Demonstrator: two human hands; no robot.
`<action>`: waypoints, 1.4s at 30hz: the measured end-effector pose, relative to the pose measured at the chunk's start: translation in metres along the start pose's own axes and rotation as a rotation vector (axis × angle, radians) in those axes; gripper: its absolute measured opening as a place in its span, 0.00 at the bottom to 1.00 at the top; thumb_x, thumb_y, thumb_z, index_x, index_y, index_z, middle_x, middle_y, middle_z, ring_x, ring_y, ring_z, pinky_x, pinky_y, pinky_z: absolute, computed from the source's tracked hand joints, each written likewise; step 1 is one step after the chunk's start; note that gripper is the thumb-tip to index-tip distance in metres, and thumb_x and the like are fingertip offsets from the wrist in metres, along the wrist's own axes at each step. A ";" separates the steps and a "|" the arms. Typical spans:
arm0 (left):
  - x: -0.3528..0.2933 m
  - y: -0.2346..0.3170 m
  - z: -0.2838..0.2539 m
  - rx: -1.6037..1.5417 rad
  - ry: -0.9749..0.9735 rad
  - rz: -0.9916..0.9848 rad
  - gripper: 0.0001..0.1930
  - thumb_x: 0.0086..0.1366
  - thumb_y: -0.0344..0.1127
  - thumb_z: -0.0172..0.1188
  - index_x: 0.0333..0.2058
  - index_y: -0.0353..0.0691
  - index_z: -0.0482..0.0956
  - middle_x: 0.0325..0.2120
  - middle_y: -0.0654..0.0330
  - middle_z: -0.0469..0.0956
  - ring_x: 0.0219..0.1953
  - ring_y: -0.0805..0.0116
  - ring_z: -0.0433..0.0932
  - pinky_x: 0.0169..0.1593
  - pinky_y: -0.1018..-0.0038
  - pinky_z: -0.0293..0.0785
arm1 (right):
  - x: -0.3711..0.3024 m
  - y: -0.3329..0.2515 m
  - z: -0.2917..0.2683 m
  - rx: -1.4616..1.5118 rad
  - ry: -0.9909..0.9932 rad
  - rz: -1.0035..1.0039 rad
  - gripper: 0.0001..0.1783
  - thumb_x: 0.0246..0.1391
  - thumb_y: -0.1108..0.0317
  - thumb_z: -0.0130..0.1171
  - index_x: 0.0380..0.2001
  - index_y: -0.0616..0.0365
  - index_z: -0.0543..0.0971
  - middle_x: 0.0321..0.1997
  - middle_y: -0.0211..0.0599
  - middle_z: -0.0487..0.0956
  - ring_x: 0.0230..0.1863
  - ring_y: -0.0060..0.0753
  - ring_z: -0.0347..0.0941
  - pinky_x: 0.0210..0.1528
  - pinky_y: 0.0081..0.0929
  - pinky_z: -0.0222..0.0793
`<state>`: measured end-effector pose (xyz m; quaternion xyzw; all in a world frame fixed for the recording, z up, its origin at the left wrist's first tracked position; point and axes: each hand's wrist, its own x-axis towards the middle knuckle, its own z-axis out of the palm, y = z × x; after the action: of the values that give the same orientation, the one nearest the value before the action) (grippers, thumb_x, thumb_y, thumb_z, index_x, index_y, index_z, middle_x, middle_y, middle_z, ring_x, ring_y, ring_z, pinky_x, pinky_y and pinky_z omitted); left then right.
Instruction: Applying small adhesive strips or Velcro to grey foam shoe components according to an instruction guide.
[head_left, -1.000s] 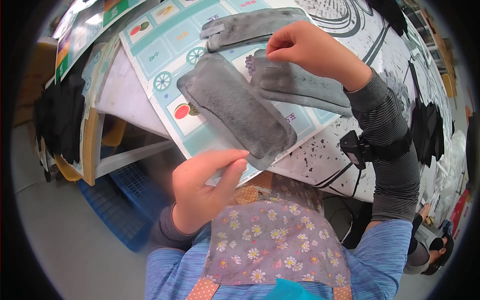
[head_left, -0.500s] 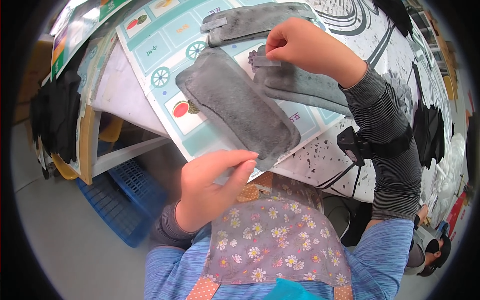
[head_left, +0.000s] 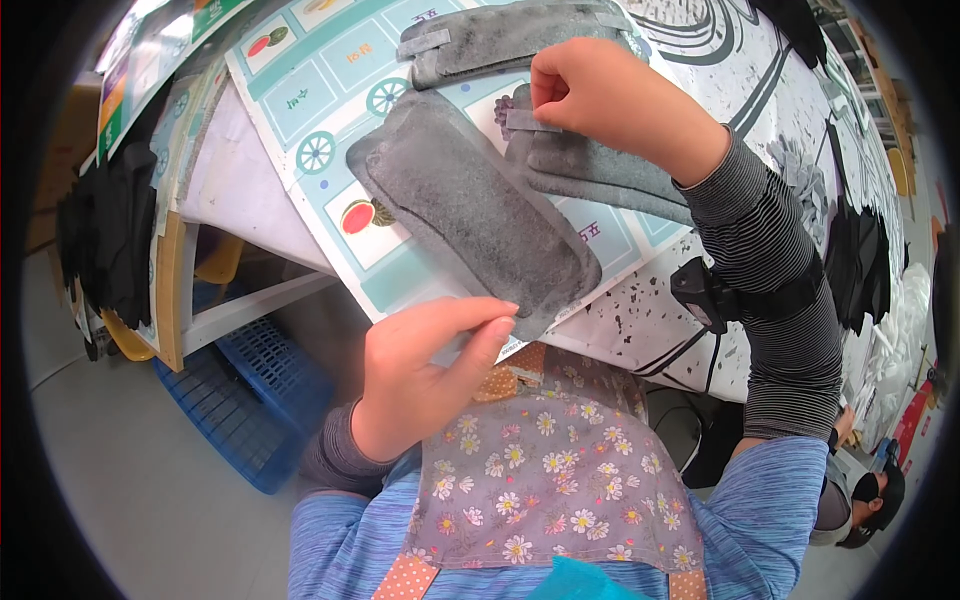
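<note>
A long dark grey plush pad [head_left: 470,200] lies slantwise on a printed teal-and-white sheet [head_left: 375,285]. My left hand [head_left: 425,365] has thumb and forefinger pinched together beside the pad's near end; whatever is between the tips is too small to make out. Across the sheet, my right hand [head_left: 625,105] is closed in a pinch over a light grey strip [head_left: 528,122] at the end of a second grey pad [head_left: 600,170]. I cannot tell whether these fingertips grip the strip. A third grey pad [head_left: 520,45] lies farther back, with a similar strip on its left end.
Black cloth pieces [head_left: 110,240] hang at the table's left side, and more black cloth [head_left: 858,260] hangs at the right. Blue plastic baskets [head_left: 245,400] stand on the floor below left. Grey scraps [head_left: 800,175] lie on the patterned tabletop. Another person [head_left: 870,495] is at the lower right.
The pads and sheet appear slightly farther left in the picture. My left hand keeps its pinch, and my right hand has barely moved over the strip.
</note>
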<state>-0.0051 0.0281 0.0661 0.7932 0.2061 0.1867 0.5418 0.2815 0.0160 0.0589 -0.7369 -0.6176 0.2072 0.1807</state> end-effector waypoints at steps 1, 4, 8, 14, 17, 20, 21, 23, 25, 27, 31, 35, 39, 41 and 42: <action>0.000 0.000 0.000 -0.002 -0.003 0.001 0.05 0.61 0.23 0.62 0.36 0.30 0.83 0.25 0.57 0.83 0.27 0.73 0.83 0.33 0.80 0.76 | 0.000 0.001 0.001 -0.006 0.023 -0.022 0.05 0.48 0.73 0.61 0.26 0.64 0.78 0.23 0.39 0.77 0.26 0.33 0.74 0.31 0.29 0.70; -0.001 -0.001 0.002 -0.009 0.028 -0.017 0.06 0.58 0.24 0.66 0.35 0.34 0.84 0.26 0.56 0.83 0.26 0.68 0.82 0.31 0.77 0.76 | -0.002 -0.001 0.002 -0.008 0.039 -0.018 0.04 0.48 0.73 0.61 0.26 0.63 0.77 0.23 0.39 0.76 0.26 0.34 0.73 0.30 0.30 0.70; -0.002 -0.003 0.003 -0.006 0.029 -0.023 0.06 0.58 0.24 0.67 0.35 0.34 0.84 0.26 0.56 0.83 0.26 0.68 0.82 0.31 0.77 0.76 | -0.001 -0.001 0.003 -0.041 0.014 -0.036 0.05 0.48 0.73 0.61 0.28 0.63 0.77 0.24 0.39 0.76 0.27 0.35 0.73 0.31 0.29 0.69; -0.002 -0.003 0.004 -0.006 0.033 -0.007 0.06 0.58 0.24 0.67 0.35 0.34 0.84 0.26 0.56 0.83 0.26 0.69 0.82 0.31 0.77 0.76 | -0.004 0.007 0.014 -0.036 0.112 -0.284 0.03 0.50 0.77 0.62 0.30 0.61 0.82 0.30 0.36 0.77 0.33 0.39 0.74 0.37 0.33 0.72; -0.004 -0.003 0.005 0.001 0.035 -0.005 0.05 0.58 0.24 0.66 0.35 0.35 0.84 0.26 0.56 0.83 0.26 0.68 0.82 0.31 0.77 0.76 | -0.006 0.008 0.016 -0.050 0.126 -0.299 0.05 0.50 0.76 0.63 0.31 0.58 0.85 0.31 0.33 0.76 0.37 0.38 0.73 0.41 0.33 0.72; -0.004 -0.001 0.006 -0.010 0.015 -0.023 0.05 0.58 0.24 0.66 0.35 0.34 0.84 0.27 0.56 0.83 0.27 0.68 0.82 0.32 0.77 0.76 | -0.010 0.012 0.016 -0.036 0.126 -0.312 0.06 0.50 0.75 0.64 0.33 0.55 0.86 0.31 0.31 0.76 0.42 0.35 0.71 0.43 0.31 0.71; -0.004 0.001 0.006 -0.013 0.008 -0.020 0.05 0.59 0.24 0.66 0.35 0.34 0.84 0.27 0.56 0.83 0.27 0.68 0.83 0.32 0.77 0.77 | -0.010 0.015 0.015 -0.038 0.118 -0.327 0.08 0.50 0.75 0.64 0.34 0.53 0.87 0.31 0.29 0.75 0.41 0.35 0.70 0.44 0.30 0.70; -0.005 0.002 0.008 -0.011 0.001 -0.016 0.05 0.59 0.24 0.66 0.35 0.34 0.84 0.27 0.56 0.83 0.27 0.68 0.83 0.33 0.77 0.77 | -0.009 0.018 0.012 -0.039 0.114 -0.343 0.09 0.50 0.74 0.64 0.35 0.51 0.87 0.31 0.28 0.75 0.41 0.34 0.69 0.45 0.29 0.70; -0.006 0.004 0.009 -0.002 -0.004 -0.003 0.05 0.59 0.24 0.66 0.35 0.34 0.84 0.27 0.56 0.84 0.28 0.68 0.83 0.33 0.77 0.77 | -0.007 0.020 0.008 -0.120 0.087 -0.424 0.12 0.50 0.74 0.65 0.37 0.48 0.88 0.31 0.27 0.75 0.40 0.34 0.68 0.45 0.29 0.70; -0.008 0.008 0.009 -0.002 -0.011 -0.006 0.05 0.59 0.24 0.66 0.35 0.34 0.84 0.27 0.56 0.84 0.28 0.68 0.83 0.34 0.76 0.77 | -0.006 0.022 0.006 -0.114 0.074 -0.427 0.12 0.49 0.74 0.65 0.38 0.47 0.88 0.32 0.26 0.74 0.40 0.34 0.68 0.46 0.29 0.69; -0.011 0.015 0.011 -0.033 -0.015 -0.026 0.06 0.59 0.23 0.65 0.36 0.34 0.84 0.27 0.56 0.84 0.29 0.68 0.83 0.34 0.76 0.77 | -0.007 0.027 0.002 -0.111 0.031 -0.382 0.13 0.48 0.73 0.67 0.38 0.46 0.88 0.33 0.27 0.75 0.41 0.33 0.68 0.46 0.29 0.69; -0.017 0.018 0.009 0.006 -0.020 -0.015 0.06 0.58 0.23 0.65 0.36 0.34 0.84 0.27 0.55 0.84 0.29 0.69 0.83 0.34 0.77 0.77 | -0.021 0.024 -0.002 -0.231 0.034 -0.378 0.16 0.50 0.73 0.66 0.43 0.48 0.86 0.36 0.29 0.75 0.44 0.34 0.68 0.49 0.31 0.69; -0.022 0.010 0.004 0.163 0.053 0.047 0.06 0.58 0.23 0.65 0.35 0.33 0.84 0.28 0.55 0.84 0.28 0.69 0.83 0.34 0.77 0.76 | -0.079 0.029 -0.036 -0.028 0.285 -0.311 0.18 0.56 0.75 0.60 0.51 0.54 0.79 0.45 0.33 0.77 0.47 0.35 0.71 0.53 0.32 0.67; -0.025 0.004 0.004 0.223 0.091 0.052 0.06 0.58 0.23 0.65 0.35 0.33 0.84 0.28 0.55 0.84 0.28 0.69 0.82 0.34 0.77 0.76 | -0.116 0.043 -0.047 -0.054 0.394 -0.175 0.11 0.57 0.73 0.59 0.44 0.59 0.81 0.41 0.36 0.79 0.41 0.35 0.74 0.47 0.30 0.69; -0.028 0.003 0.002 0.222 0.105 0.034 0.06 0.58 0.23 0.65 0.36 0.33 0.84 0.29 0.55 0.84 0.28 0.69 0.82 0.34 0.77 0.76 | -0.135 0.040 -0.049 -0.040 0.419 -0.076 0.09 0.57 0.73 0.59 0.39 0.63 0.81 0.35 0.39 0.80 0.38 0.37 0.76 0.42 0.29 0.72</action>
<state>-0.0272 0.0105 0.0658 0.8409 0.2403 0.2129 0.4357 0.3210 -0.1241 0.0908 -0.7434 -0.5978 0.0301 0.2984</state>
